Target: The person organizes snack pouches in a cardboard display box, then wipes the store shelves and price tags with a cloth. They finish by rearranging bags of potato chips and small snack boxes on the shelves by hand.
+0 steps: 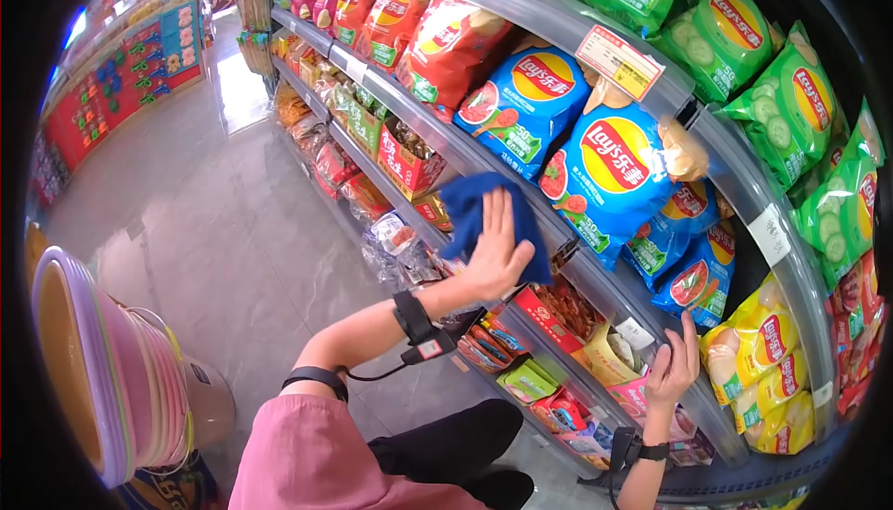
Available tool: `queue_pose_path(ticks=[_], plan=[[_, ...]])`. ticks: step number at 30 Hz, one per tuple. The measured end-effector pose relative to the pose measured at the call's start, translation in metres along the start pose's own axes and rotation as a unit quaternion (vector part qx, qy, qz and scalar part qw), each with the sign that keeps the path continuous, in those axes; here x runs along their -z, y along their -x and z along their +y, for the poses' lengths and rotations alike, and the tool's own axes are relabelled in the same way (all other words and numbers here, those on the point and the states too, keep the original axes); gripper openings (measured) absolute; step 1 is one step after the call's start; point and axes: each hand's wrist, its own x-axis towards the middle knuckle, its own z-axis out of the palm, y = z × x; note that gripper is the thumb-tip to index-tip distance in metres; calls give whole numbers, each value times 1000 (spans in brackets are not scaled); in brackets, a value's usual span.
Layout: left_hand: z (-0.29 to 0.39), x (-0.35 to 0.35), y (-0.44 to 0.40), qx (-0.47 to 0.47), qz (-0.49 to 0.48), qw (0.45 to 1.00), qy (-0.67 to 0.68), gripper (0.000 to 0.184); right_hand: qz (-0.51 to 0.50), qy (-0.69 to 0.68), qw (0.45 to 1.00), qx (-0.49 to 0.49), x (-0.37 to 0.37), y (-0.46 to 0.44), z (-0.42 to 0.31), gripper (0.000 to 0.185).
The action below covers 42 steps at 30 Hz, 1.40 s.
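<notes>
Nearest the camera is a pink fabric sleeve (307,454), its arm reaching towards the shelving. Dark blue, bunched cloth (470,198) lies against the translucent plastic shelf-front rail (437,141), beneath the left hand (493,259). Left grip: flattened, fingers extended, pressing rather than clenching. Right hand (672,366) is over the same rail farther along; grip loosely bent, nothing visible in it, firm contact not confirmed.

Above the cloth, glossy blue crisp bags (609,189) lean towards the rail. Judged risk: a cloth edge catching one could tip it out. Below, red printed card boxes (409,161) stand open; a cloth slipping from the flat palm could fall among them. White paper label (635,333) beside the right hand could peel if rubbed. Black cable (377,377) at the left forearm could snag on stock during a longer reach.
</notes>
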Motion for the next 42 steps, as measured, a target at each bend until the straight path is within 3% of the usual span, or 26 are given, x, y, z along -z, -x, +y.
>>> queue_pose_path(ticks=[3, 5, 7, 9, 12, 18, 22, 25, 28, 30, 33, 37, 39, 42], plan=[[-9, -1, -4, -13, 28, 999, 42, 75, -7, 3, 1000, 11, 1, 0, 1, 26], [-46, -11, -12, 62, 2, 996, -63, 73, -9, 2, 1000, 13, 2, -1, -1, 25], [-47, 9, -35, 99, 158, 982, 33, 67, -8, 1, 1000, 11, 1, -1, -1, 25], [-75, 30, -58, 107, 250, 961, 39, 67, -10, 15, 1000, 7, -1, 0, -1, 24], [-117, 58, -81, 105, 285, 953, -9, 65, -8, 27, 1000, 9, -3, 0, -1, 24], [-161, 115, -114, 54, 273, 939, -202, 59, -7, 57, 998, 38, -5, -2, 1, 26], [-151, 138, -102, -11, 235, 931, -279, 46, -3, 69, 996, 59, -5, 0, 4, 27], [-135, 165, -90, -83, 106, 953, -272, 43, -2, 65, 996, 58, -6, 1, 4, 25], [-122, 168, -86, -126, 54, 961, -241, 40, 2, 66, 996, 65, -6, -3, 4, 24], [-113, 155, -81, -115, 70, 966, -221, 36, 4, 64, 996, 63, -5, -1, 1, 23], [-96, 139, -74, -187, 55, 963, -185, 34, 3, 76, 995, 65, -5, -2, 2, 21], [-88, 142, -74, -169, 42, 962, -212, 37, 10, 70, 995, 68, -6, -3, 3, 21], [-86, 144, -77, -231, 21, 945, -231, 40, 9, 77, 994, 75, -6, -3, 2, 20], [-80, 140, -80, -246, 6, 945, -218, 43, 6, 84, 994, 70, -5, -3, 1, 19]])
